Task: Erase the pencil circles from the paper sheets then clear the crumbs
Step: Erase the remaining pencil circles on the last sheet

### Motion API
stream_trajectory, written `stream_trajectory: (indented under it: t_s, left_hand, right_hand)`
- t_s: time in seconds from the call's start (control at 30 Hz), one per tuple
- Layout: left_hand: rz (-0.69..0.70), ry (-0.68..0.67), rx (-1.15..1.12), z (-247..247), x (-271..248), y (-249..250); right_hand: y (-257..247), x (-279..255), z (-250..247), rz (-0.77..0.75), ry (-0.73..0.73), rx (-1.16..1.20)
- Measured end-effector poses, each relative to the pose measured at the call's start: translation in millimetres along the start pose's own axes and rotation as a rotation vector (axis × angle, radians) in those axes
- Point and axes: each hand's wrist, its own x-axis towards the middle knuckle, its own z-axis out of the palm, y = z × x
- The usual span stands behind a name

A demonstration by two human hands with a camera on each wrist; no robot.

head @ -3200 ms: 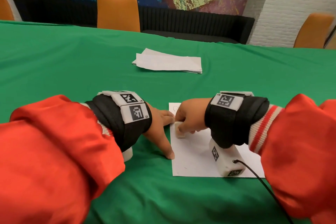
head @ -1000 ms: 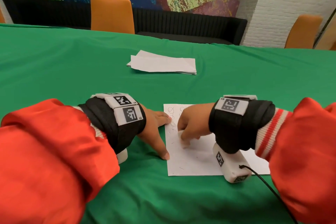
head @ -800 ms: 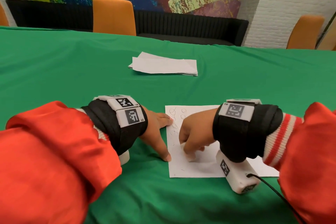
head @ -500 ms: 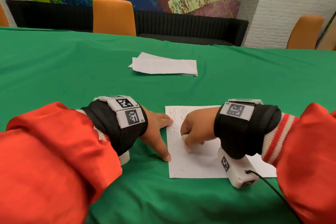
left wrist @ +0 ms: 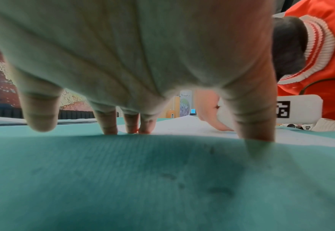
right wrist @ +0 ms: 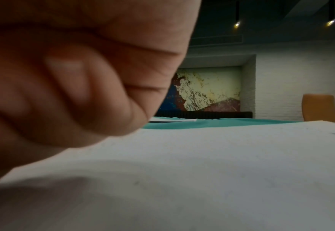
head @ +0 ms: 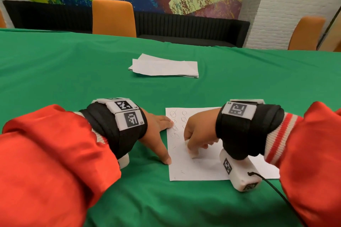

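A white paper sheet (head: 199, 167) lies on the green table in front of me, with several pencil circles (head: 175, 121) in its upper left part. My left hand (head: 158, 134) rests spread beside it, fingertips (left wrist: 138, 129) and thumb pressing its left edge flat. My right hand (head: 197, 138) is curled over the middle of the sheet and grips a small white eraser (head: 191, 155), whose tip touches the paper. A few dark eraser crumbs (head: 182, 172) lie on the lower part of the sheet. In the right wrist view the curled fingers (right wrist: 73, 93) sit just above the paper (right wrist: 202, 171).
A stack of white paper sheets (head: 164, 67) lies farther back at the middle of the table. Orange chairs (head: 114, 18) and a black bench stand behind the far edge. A black cable (head: 276, 190) trails from my right wrist camera toward the near edge.
My right hand has rubbed the eraser back and forth over the middle of the sheet, ending slightly nearer to me. The left hand has stayed in place on the sheet's edge.
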Motion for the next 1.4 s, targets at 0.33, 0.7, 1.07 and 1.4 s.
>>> stream_trajectory:
  t_s: [0.33,0.7,1.07,1.4]
  left_hand:
    - [0.012,0.014,0.002,-0.3,-1.2,0.0]
    - [0.113,0.198,-0.138,-8.0,-9.1,-1.8]
    - [0.268,0.517,-0.295,-44.8,-14.3,38.4]
    - [0.094,0.46,-0.272,-42.5,-4.4,21.9]
  right_hand:
    - [15.4,-4.1,8.5,0.005,0.088,0.088]
    - [57.2,-24.4,-1.5,0.063,0.547,0.241]
    - [51.5,-25.4,-5.1,-0.117,0.546,0.422]
    - [83.0,-11.9,9.3,0.289,0.13,-0.011]
